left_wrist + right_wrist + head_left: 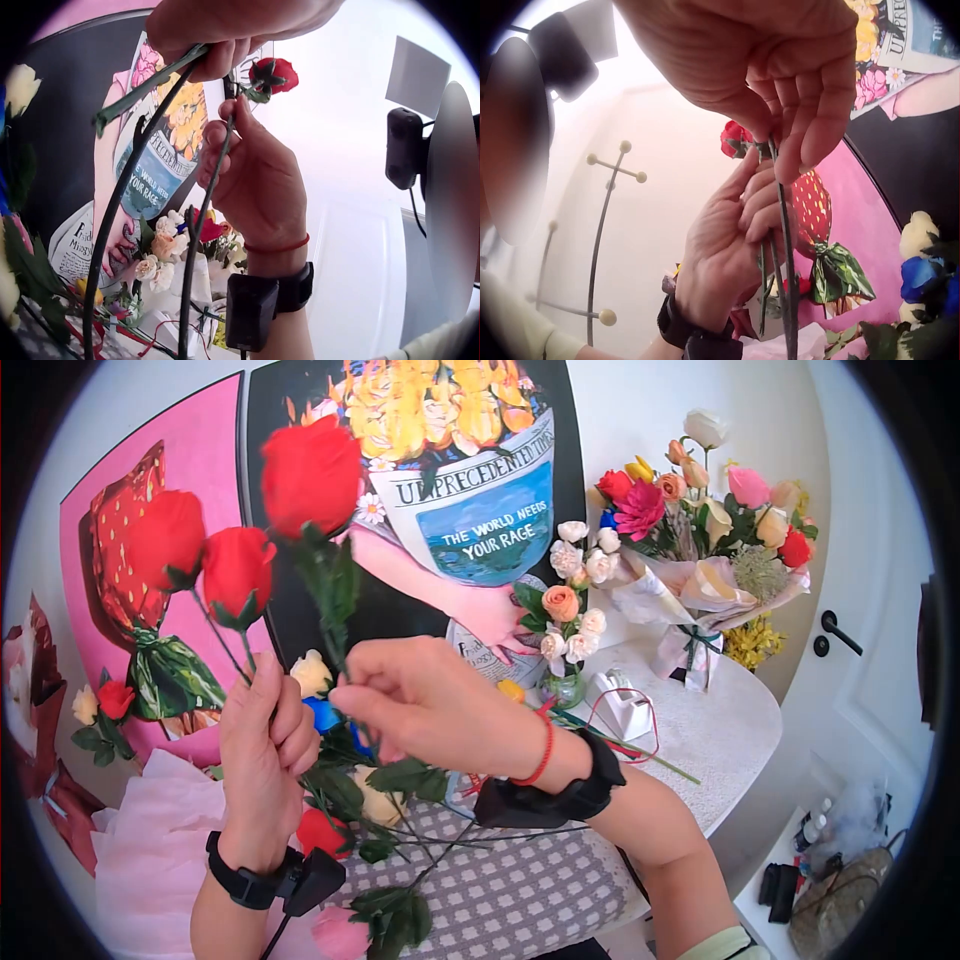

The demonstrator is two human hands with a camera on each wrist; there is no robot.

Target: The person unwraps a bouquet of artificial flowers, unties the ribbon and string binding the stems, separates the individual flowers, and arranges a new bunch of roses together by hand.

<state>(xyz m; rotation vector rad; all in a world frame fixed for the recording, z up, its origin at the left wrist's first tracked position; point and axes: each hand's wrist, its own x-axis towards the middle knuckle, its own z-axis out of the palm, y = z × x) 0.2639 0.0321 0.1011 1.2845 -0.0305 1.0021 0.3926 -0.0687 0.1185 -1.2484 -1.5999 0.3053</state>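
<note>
My left hand (262, 735) grips the stems of two red roses, one bloom (165, 540) at the left and another (238, 575) beside it, both upright. My right hand (440, 705) pinches the stem of a third red rose (312, 475), held a little higher and to the right. In the right wrist view, thumb and fingertips close on that long green stem (786, 247), while the left hand (731, 236) is just below, wrapped round its stems. From the left wrist view, the cut stem ends hang below the left fist, and a red bloom (283, 75) shows behind the right hand.
On the table lie a pink rose (340, 932), cream and blue roses, leaves and pink wrapping paper (160, 840). A glass vase (563, 688) of small roses, a white tape dispenser (622, 705) and a wrapped bouquet (700, 600) stand behind. Posters lean at the back.
</note>
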